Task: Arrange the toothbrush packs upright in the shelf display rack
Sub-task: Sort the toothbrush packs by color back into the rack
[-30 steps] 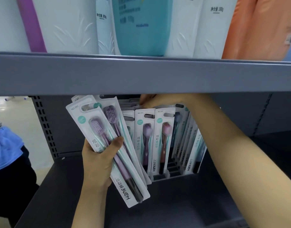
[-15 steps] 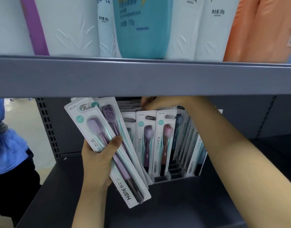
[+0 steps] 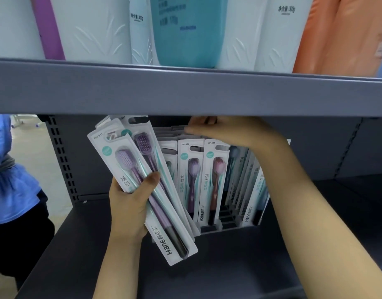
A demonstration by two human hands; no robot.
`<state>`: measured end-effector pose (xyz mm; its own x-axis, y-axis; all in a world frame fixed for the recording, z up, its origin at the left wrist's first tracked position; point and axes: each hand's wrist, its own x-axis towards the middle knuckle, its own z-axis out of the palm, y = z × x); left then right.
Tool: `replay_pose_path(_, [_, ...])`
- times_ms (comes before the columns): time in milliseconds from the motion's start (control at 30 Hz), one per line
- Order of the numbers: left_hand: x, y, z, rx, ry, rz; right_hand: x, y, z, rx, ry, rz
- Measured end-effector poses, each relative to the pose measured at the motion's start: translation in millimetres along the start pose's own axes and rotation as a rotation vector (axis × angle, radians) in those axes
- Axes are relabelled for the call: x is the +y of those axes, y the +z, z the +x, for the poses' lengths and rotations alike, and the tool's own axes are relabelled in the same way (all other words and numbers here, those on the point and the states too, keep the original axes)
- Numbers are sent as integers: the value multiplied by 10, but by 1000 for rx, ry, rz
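My left hand grips a fanned stack of white toothbrush packs, tilted, with purple brushes showing on the front ones. To their right, several packs stand upright in the slotted display rack on the dark lower shelf. My right hand reaches over the rack, just under the upper shelf's edge. Its fingers touch the tops of the rear packs. Its fingertips are partly hidden by the shelf edge, so the grip is unclear.
The grey upper shelf hangs low over the rack and carries white, teal and orange refill pouches. The dark lower shelf stretches toward me. A person in blue stands at the left beyond the perforated upright.
The right hand has stayed over the tops of the rear packs with a slight shift. The left hand keeps its stack almost still.
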<state>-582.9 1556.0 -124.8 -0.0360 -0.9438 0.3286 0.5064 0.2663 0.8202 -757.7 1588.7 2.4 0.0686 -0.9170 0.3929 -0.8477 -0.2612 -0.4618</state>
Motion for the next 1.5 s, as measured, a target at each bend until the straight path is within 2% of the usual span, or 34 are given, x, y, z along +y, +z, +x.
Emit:
replay_pose_path(100, [-18,32,-33,-28,-7,-10,6,29,-42,-102,16,-40])
replay_pose_path(267, [-40,55,-88,-96,-14,6,77,139,-30,-69,12,-132])
replay_pose_path(400, [-54,71,-107,-131,9,13,74,154,-46,43,-2,-55])
replay_pose_path(567, [-33,116,-125,-154,38,-15,45,52,-125,165,122,207])
replay_pose_path(633, [-41,145,-127,-171,50,-34,27,51,-157,227,126,225])
replay_pose_path(733, [-61,191,-133,-201,60,-42,21,95,-187,278,62,215])
replay_pose_path(900, [-78,221,-143,-143,68,-60,91,177,-131,385,-50,134])
replay_pose_path(1033, [-68,245,-146,-86,87,-26,66,214,-78,431,-61,252])
replay_pose_path(1167, [-59,239,-153,-51,91,-17,-18,249,-62,396,-5,342])
replay_pose_path(1300, [-29,222,-178,-62,117,-44,-73,256,-106,244,6,350])
replay_pose_path(1500, [-9,305,-263,-162,118,-54,62,229,-216,321,-41,230])
